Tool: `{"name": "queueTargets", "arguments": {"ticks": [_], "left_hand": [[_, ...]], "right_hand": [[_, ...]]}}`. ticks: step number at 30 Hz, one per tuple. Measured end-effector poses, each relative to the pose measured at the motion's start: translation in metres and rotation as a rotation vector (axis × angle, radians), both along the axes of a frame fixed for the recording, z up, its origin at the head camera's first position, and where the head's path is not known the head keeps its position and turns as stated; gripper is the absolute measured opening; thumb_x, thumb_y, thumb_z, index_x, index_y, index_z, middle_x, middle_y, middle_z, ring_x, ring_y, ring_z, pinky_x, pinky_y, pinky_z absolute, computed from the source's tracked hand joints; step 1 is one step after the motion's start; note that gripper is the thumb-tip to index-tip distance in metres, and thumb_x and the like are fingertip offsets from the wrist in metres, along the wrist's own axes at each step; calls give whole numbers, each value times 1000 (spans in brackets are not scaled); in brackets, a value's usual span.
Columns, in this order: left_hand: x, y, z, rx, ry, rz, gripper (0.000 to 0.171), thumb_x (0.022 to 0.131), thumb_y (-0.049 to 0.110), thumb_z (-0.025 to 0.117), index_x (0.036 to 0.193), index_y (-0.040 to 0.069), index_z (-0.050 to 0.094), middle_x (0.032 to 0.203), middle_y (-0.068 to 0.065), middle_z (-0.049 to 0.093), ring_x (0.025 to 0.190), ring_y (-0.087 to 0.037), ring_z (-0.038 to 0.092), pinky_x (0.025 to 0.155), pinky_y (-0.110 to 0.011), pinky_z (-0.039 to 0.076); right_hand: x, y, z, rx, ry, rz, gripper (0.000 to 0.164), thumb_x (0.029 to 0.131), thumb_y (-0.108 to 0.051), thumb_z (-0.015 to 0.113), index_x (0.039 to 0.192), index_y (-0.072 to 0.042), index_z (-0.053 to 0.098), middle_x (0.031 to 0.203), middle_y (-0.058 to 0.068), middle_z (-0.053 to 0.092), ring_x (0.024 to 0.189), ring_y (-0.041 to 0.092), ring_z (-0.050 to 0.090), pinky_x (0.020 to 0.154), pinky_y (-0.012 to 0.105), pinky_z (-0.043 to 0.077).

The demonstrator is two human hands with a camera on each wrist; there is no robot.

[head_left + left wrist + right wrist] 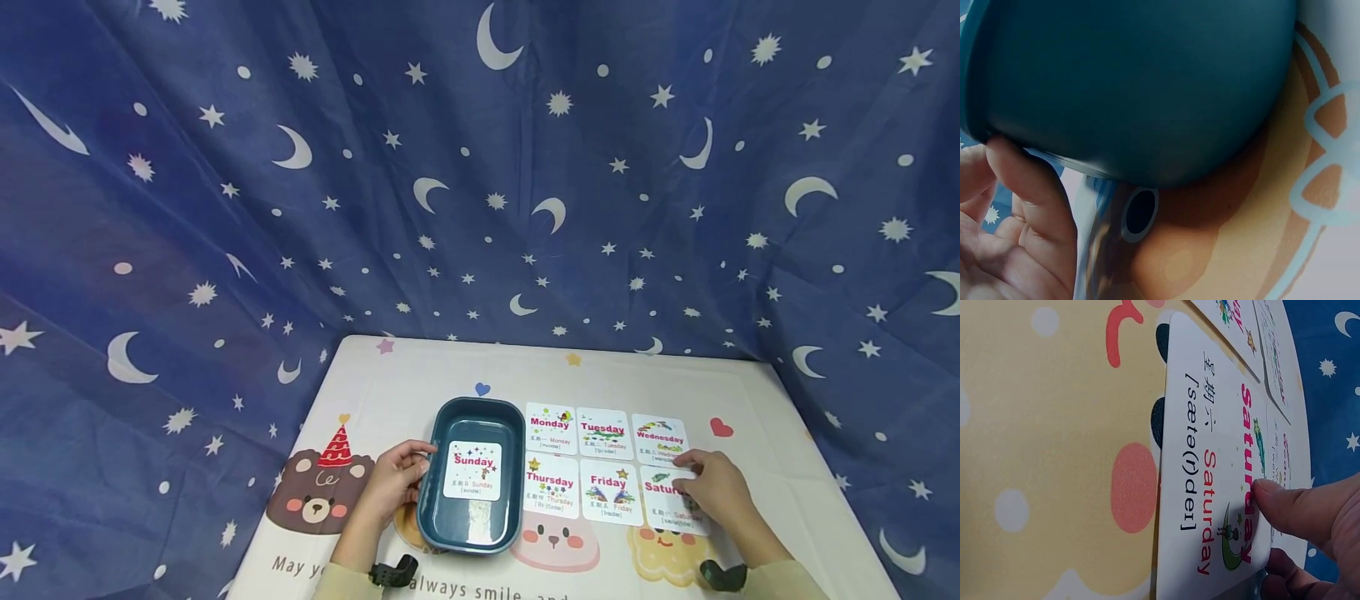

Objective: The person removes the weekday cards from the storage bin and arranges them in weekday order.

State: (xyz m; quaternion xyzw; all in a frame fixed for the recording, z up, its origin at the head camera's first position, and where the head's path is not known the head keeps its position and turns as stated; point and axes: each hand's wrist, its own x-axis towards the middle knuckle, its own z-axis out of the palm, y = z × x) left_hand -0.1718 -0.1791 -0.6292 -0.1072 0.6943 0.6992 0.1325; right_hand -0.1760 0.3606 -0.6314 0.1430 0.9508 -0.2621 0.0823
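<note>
A dark teal plastic tray (pixel 471 546) rests on the table, with the "Sunday" card (pixel 472 487) lying in it. My left hand (pixel 397 479) holds the tray's left side; in the left wrist view the thumb (pixel 1029 181) meets the wall just under the rim. Over on the right, my right hand (pixel 716 483) pinches the right edge of the "Saturday" card (pixel 1191 462), thumb on its printed face and fingertips at its edge. That card is the rightmost in the lower row, beside the "Friday" card (pixel 611 504) and below the "Wednesday" card (pixel 660 425).
The "Monday" card (pixel 551 442), "Tuesday" card (pixel 603 446) and "Thursday" card (pixel 550 500) lie flat right of the tray. A cartoon-printed cloth (pixel 450 367) covers the table. Behind it hangs a blue curtain (pixel 480 267) with moons and stars.
</note>
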Motion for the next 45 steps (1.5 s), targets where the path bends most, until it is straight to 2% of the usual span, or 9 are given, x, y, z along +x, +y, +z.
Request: {"name": "queueTargets", "arguments": {"ticks": [10,14,16,18,20,26,33,40,45], "left_hand": [[0,0,0,1,1,1,27,103,-3,60,127,4,72,90,-6,63,67,-15,56,51,-24,52],[0,0,0,5,0,1,27,103,-3,60,127,3,72,89,-5,63,66,-15,56,51,-24,52],[0,0,0,8,-1,1,27,103,-4,60,127,3,72,88,-5,62,66,-15,56,51,-24,52],[0,0,-1,10,-1,0,27,103,-4,60,127,2,71,88,-5,62,66,-15,56,51,-24,52],[0,0,-1,9,-1,0,27,103,-4,60,127,2,71,88,-5,62,66,-15,56,51,-24,52],[0,0,-1,7,-1,2,27,103,-4,60,127,3,72,88,-4,62,66,-15,56,51,-24,52],[0,0,-1,6,-2,5,27,103,-4,60,127,3,72,89,-5,63,65,-15,56,51,-24,52],[0,0,-1,10,0,4,27,103,-3,60,127,3,72,89,-6,63,66,-14,56,51,-24,51],[0,0,-1,12,-2,3,28,103,-3,61,129,2,71,90,-7,63,66,-14,56,51,-24,51]], "right_hand": [[0,3,0,9,28,28,39,84,-13,88,120,-2,76,106,19,63,92,29,56,75,38,43],[0,2,2,-10,28,15,41,86,-10,86,124,-1,74,116,26,65,102,39,62,86,52,53],[0,1,2,-21,32,10,43,86,-9,85,127,-1,72,123,30,66,110,44,63,94,61,53],[0,-1,2,-31,40,7,47,87,-8,83,131,-1,70,127,29,67,114,45,64,97,63,52],[0,-3,2,-40,48,7,51,87,-8,83,135,-1,67,127,27,68,112,43,64,95,61,53],[0,-13,7,-74,74,9,59,89,-10,82,144,-3,60,127,23,68,104,34,62,79,41,57],[-4,-26,13,-99,84,39,70,91,-13,82,154,-4,52,137,25,66,116,42,65,94,58,56],[-9,-44,20,-110,78,78,74,92,-16,81,157,-6,48,142,25,64,110,35,66,84,44,58],[-12,-59,24,-137,76,97,75,91,-15,83,157,-7,48,146,24,63,120,41,62,93,52,57]]}}
